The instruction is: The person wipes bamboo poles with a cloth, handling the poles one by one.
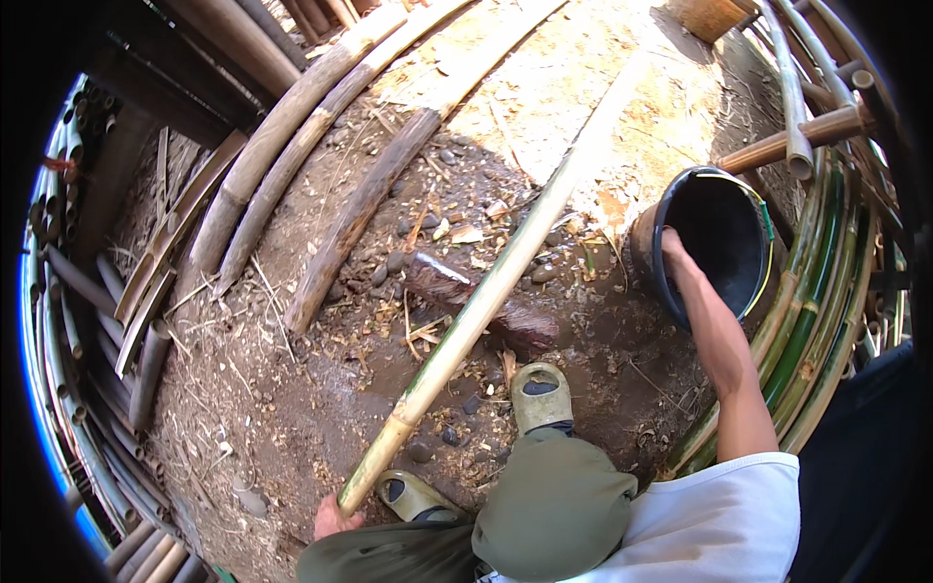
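My left hand [333, 519] is closed around the near end of a long bamboo pole [462, 335], pale with some green skin left on it. The pole slants up and away to the right, passing over a short, wet-looking dark log [530, 325] on the ground. On the right, my right hand [671, 245] reaches into a black bucket [649, 255] that is tilted with its mouth toward me. Its fingers are hidden inside the bucket, so I cannot see whether they hold anything. A thin yellow-green handle [768, 248] runs along the bucket's rim.
Several weathered poles [364, 219] lie on the dirt ground to the left. Green bamboo poles [799, 321] run along the right, beside a bamboo frame [792, 139]. Stacked bamboo [97, 428] lines the far left. Stones and shavings litter the ground around my clogs [540, 398].
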Motion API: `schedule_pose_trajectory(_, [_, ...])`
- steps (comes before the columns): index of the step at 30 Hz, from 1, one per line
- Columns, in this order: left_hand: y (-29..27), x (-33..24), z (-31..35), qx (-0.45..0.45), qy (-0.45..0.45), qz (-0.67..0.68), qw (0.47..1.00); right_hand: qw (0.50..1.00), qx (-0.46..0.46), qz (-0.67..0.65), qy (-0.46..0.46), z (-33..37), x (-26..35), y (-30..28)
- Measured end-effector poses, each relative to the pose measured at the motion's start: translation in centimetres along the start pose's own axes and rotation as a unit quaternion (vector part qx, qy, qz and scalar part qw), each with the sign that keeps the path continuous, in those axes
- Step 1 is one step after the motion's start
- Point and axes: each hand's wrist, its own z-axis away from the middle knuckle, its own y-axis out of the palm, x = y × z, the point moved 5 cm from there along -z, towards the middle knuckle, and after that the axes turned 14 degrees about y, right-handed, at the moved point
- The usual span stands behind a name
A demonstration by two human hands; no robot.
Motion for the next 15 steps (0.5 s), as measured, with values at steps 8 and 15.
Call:
schedule_pose_trajectory(8, [0.7,-12.9,-6.8,-0.161,0.25,-0.035,0.954,0.873,0.193,-0.421,-0.153,21.7,12.0,4.2])
schedule_pose_trajectory(15, [-0.8,-10.9,-6.1,-0.093,0.208,-0.038,0.973,0.945,0.172,-0.09,-0.263,19.9,15.0,15.1])
